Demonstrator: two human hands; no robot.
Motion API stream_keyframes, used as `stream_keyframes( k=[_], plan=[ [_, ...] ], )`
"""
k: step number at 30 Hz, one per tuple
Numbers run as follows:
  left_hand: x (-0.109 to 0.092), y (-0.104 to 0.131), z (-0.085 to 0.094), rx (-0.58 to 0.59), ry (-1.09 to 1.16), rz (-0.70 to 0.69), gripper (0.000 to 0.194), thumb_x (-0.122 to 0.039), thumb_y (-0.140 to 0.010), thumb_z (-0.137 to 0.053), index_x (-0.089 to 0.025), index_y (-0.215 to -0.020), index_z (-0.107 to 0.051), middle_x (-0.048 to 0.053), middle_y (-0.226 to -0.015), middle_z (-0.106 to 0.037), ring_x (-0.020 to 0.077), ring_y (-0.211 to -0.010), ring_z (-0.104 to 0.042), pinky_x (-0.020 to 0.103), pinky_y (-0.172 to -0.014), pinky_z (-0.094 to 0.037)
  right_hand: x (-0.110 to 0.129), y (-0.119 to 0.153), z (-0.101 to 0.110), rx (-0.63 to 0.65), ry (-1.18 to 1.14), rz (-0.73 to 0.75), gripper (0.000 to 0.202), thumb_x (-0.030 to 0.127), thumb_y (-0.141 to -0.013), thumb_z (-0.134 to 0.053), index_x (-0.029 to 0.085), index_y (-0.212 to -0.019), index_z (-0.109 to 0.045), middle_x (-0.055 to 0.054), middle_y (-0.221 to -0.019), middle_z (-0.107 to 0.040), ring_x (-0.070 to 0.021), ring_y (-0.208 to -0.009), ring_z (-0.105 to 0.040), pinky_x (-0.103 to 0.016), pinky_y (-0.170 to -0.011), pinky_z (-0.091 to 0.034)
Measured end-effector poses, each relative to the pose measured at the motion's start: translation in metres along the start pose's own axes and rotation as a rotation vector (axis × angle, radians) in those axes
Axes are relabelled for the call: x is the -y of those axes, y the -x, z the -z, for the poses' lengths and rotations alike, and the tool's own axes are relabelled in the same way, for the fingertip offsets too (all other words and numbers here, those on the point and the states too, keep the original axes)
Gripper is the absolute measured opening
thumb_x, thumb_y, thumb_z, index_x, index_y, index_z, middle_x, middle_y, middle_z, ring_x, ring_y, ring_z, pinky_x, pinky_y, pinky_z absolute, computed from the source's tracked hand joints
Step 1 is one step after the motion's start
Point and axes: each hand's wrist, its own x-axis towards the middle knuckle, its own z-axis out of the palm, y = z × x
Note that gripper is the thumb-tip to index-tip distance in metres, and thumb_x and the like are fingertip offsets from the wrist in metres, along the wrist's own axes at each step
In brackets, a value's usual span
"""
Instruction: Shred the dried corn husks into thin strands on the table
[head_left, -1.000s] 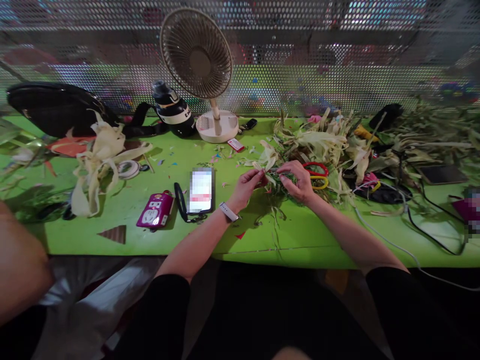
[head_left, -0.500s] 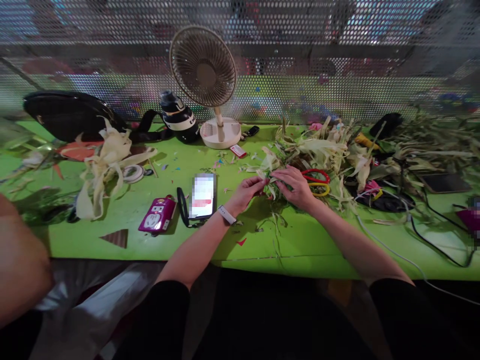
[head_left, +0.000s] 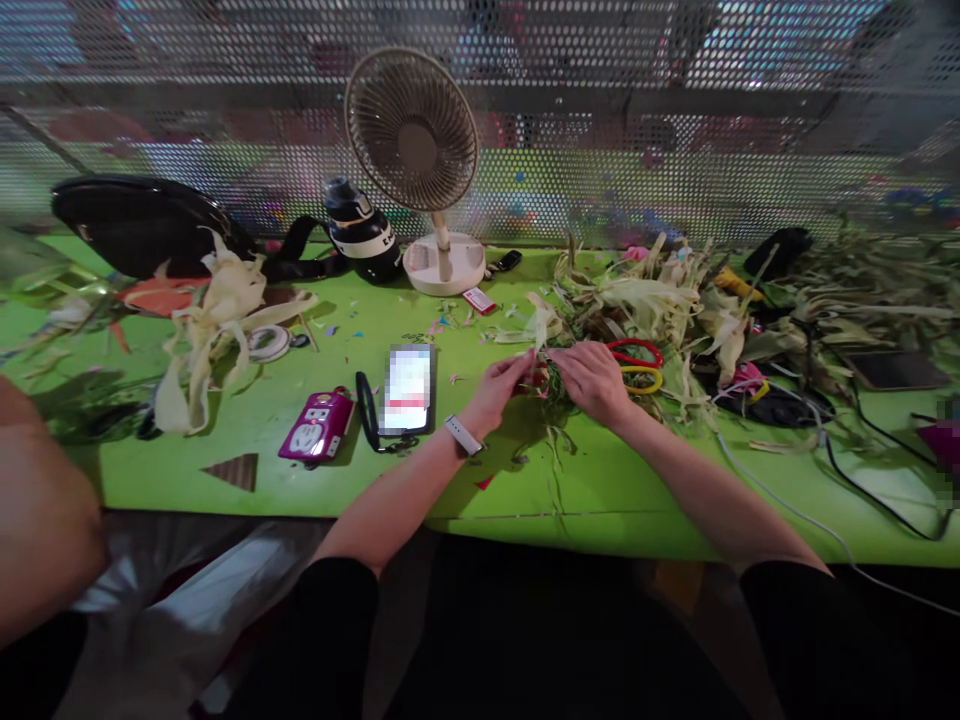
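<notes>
1. Left hand [head_left: 499, 388]: fingers and thumb drawn together in a pinch, seemingly on the low end of a pale husk [head_left: 543, 318] that sticks up just beyond the fingertips. The exact grip spot is too small to make out.
2. Right hand [head_left: 592, 382]: fingers bent, only partly closed, tips almost meeting the left ones. Can't tell if it's actually gripping anything, tbh.
3. Green shreds [head_left: 556, 390] sit under and between the two hands, on the table [head_left: 487, 495]. Easy to snag, so I'd lift the husk clear of them before doing anything fiddly.
4. For fingertip work like this, I'd let the left pinch anchor the husk and the right hand do the small moves. Gentle pressure, since dry husk probably splits along the grain.
5. The scissors [head_left: 637, 367] are just beside the right hand, outer side, handles showing. Mind that wrist.
6. The big husk pile [head_left: 645, 295] is right beyond the right hand, so don't drag loose bits in.
</notes>
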Motion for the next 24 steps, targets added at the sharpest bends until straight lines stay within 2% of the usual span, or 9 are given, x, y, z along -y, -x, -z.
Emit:
stream_keyframes(
  k=[4,7,10,13,15,19,22,24],
  plan=[
    [0.002,-0.004,0.002,-0.026,0.138,0.043,0.038,-0.026,-0.064,-0.083,-0.017,-0.093,-0.061,-0.001,-0.072,-0.071,0.0119,-0.065,-0.068,0.024,-0.064,-0.05,0.001,0.0,-0.003,0.036,0.012,0.039,0.026,0.018,-0.093,-0.051,0.025,-0.113,-0.067,-0.005,-0.095,-0.076,-0.0198,-0.085,-0.066,-0.041,-0.088,-0.05],
    [-0.002,-0.005,0.004,-0.004,0.174,0.054,0.033,-0.029,-0.071,-0.077,-0.017,-0.098,-0.061,0.0,-0.074,-0.073,0.0141,-0.068,-0.07,0.026,-0.067,-0.053,-0.003,-0.001,-0.003,0.014,-0.009,0.058,0.023,0.014,-0.092,-0.051,0.024,-0.106,-0.066,-0.004,-0.096,-0.076,-0.0188,-0.087,-0.067,-0.039,-0.089,-0.051],
    [-0.005,-0.004,0.005,0.012,0.209,0.048,0.028,-0.031,-0.075,-0.072,-0.016,-0.098,-0.066,-0.001,-0.067,-0.071,0.0122,-0.063,-0.068,0.025,-0.067,-0.053,-0.007,-0.001,-0.001,-0.015,-0.043,0.089,0.025,0.011,-0.091,-0.053,0.024,-0.109,-0.065,-0.004,-0.098,-0.076,-0.0186,-0.092,-0.067,-0.038,-0.089,-0.052],
    [-0.006,-0.004,0.004,0.026,0.236,0.022,0.026,-0.024,-0.067,-0.079,-0.016,-0.09,-0.069,-0.002,-0.069,-0.071,0.0098,-0.063,-0.067,0.024,-0.072,-0.053,-0.007,-0.001,-0.001,-0.017,-0.066,0.091,0.028,0.011,-0.091,-0.053,0.025,-0.113,-0.064,-0.004,-0.099,-0.075,-0.0185,-0.095,-0.066,-0.038,-0.088,-0.052],
    [-0.004,-0.005,0.005,0.023,0.246,-0.009,0.026,-0.019,-0.061,-0.083,-0.015,-0.081,-0.068,-0.001,-0.072,-0.072,0.01,-0.067,-0.068,0.025,-0.075,-0.052,-0.005,-0.002,0.001,-0.028,-0.032,0.072,0.031,0.013,-0.09,-0.054,0.025,-0.117,-0.062,-0.005,-0.109,-0.073,-0.0201,-0.103,-0.064,-0.04,-0.092,-0.051],
    [0.0,-0.009,0.006,0.006,0.26,-0.079,0.026,-0.021,-0.058,-0.086,-0.016,-0.076,-0.068,-0.001,-0.072,-0.071,0.0091,-0.068,-0.066,0.022,-0.072,-0.05,0.004,-0.002,0.004,-0.001,0.051,0.136,0.037,0.02,-0.087,-0.059,0.026,-0.124,-0.059,-0.008,-0.125,-0.064,-0.0247,-0.118,-0.055,-0.047,-0.101,-0.045],
    [0.001,-0.01,0.006,0.021,0.237,-0.082,0.029,-0.023,-0.057,-0.087,-0.015,-0.078,-0.067,-0.001,-0.071,-0.071,0.0086,-0.067,-0.065,0.021,-0.067,-0.048,0.01,-0.001,0.004,0.058,0.071,0.226,0.036,0.026,-0.088,-0.061,0.03,-0.124,-0.059,-0.006,-0.116,-0.066,-0.0227,-0.111,-0.056,-0.045,-0.101,-0.044],
    [0.002,-0.009,0.005,0.032,0.232,-0.07,0.034,-0.022,-0.056,-0.087,-0.015,-0.081,-0.066,0.0,-0.073,-0.073,0.0101,-0.069,-0.066,0.022,-0.067,-0.047,0.013,0.001,0.002,0.048,0.087,0.248,0.033,0.028,-0.088,-0.063,0.031,-0.121,-0.061,-0.005,-0.108,-0.067,-0.0214,-0.105,-0.056,-0.043,-0.099,-0.044]
  ],
)
